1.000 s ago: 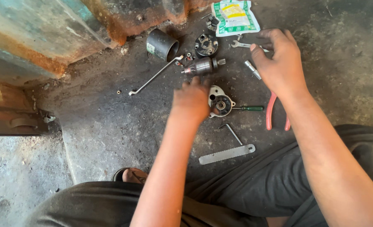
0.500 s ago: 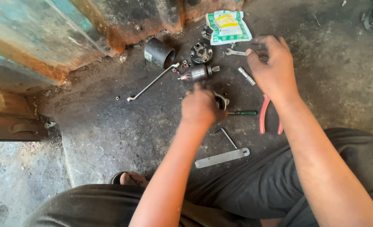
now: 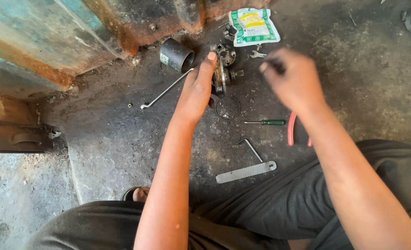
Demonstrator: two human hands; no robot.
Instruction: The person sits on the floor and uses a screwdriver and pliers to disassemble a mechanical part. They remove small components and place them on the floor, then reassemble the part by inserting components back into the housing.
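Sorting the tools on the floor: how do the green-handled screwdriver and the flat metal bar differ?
The green-handled screwdriver is thin, with a round shaft and a coloured handle; the flat metal bar is wide, plain grey, with a hole at one end. The screwdriver lies level, the bar slanted. Both lie untouched on the floor.

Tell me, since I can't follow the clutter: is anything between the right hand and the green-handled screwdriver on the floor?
Nothing visible. The right hand is raised above the floor, and the screwdriver lies below it on bare concrete, with red-handled pliers beside it.
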